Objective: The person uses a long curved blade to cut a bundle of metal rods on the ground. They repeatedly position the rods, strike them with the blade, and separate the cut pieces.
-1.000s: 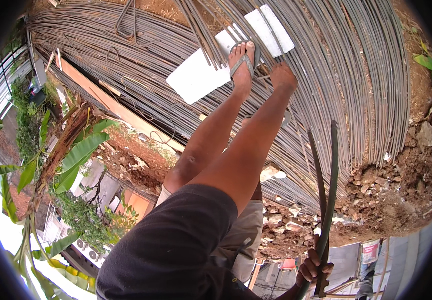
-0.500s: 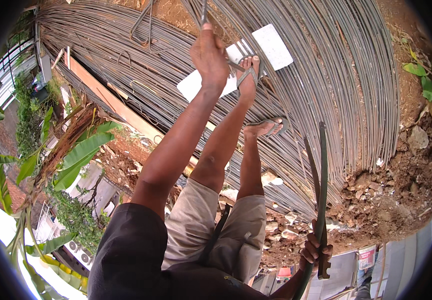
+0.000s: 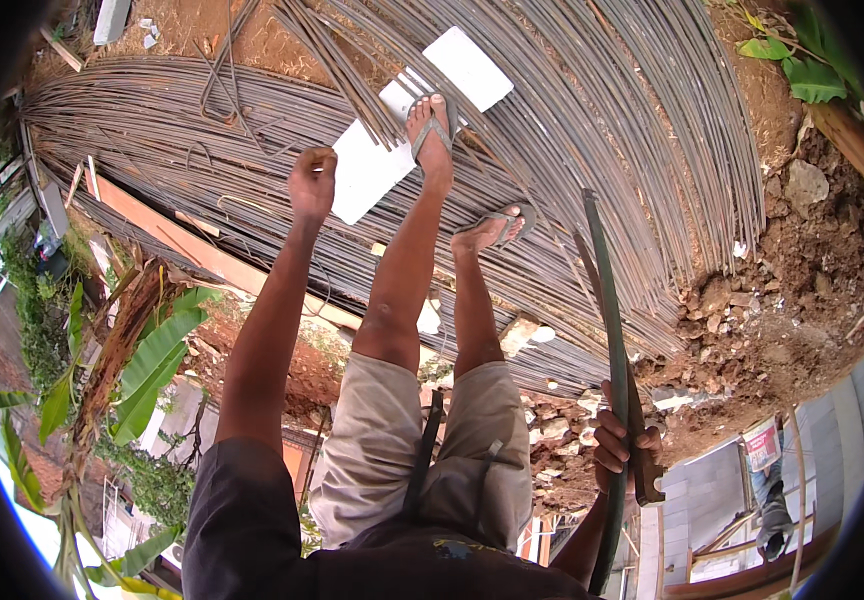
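Bare brown soil and broken stones (image 3: 792, 290) fill the ground toward three o'clock, while banana leaves (image 3: 157, 375) hang near nine. Across the upper half we see a broad mat of steel rods (image 3: 682, 150), long, thin and rust-tinged, fanning from ten o'clock round to two. A smooth white board (image 3: 472, 70) lies at twelve, partly covered by some of the rods, and an orange-brown plank (image 3: 172, 237) edges the mat at ten.

Our left arm reaches up nearly straight, its hand (image 3: 312, 185) toward eleven o'clock, above the rods and just left of the board. The fingers curl inward; we see nothing sticking out of them, but we cannot tell how tightly they close or whether something small sits inside.

Our right arm bends in from the lower edge, and its hand (image 3: 624, 440) wraps firmly round two long pieces at four o'clock. One is a dark greenish curved bar (image 3: 612, 320), smooth and slender, its tip pointing up to one; the other, pressed alongside it, is a brownish piece (image 3: 647, 480) with a notched lower end.
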A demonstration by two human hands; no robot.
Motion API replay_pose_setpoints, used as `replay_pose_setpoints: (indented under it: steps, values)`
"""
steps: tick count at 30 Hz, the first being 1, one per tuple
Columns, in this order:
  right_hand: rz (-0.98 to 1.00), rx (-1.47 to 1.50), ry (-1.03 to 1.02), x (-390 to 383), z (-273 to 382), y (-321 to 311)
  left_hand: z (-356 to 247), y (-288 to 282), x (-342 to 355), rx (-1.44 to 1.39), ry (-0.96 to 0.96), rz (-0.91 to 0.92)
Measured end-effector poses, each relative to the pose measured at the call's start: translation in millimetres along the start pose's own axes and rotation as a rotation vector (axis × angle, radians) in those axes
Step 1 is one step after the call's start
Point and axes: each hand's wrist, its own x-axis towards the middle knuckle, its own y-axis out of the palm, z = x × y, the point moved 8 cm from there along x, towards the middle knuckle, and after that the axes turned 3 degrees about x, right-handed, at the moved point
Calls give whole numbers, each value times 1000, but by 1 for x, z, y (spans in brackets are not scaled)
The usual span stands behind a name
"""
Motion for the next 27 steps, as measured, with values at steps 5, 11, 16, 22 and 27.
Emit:
replay_pose_setpoints:
  steps: [5,11,16,22,27]
  values:
    - [-60,-739,-1340,174,-74,1,-121,244,-20,381,557,755]
    - [-119,-824,-1325,302,-140,-23,-116,399,-11,977,785,750]
    - [-216,-916,-1235,308,-154,-79,-53,402,-15,1168,714,918]
    - [-286,-946,-1271,322,-147,-94,-18,376,-35,1380,812,1074]
    - [-328,-1016,-1239,316,-146,-82,-55,381,-24,1202,881,998]
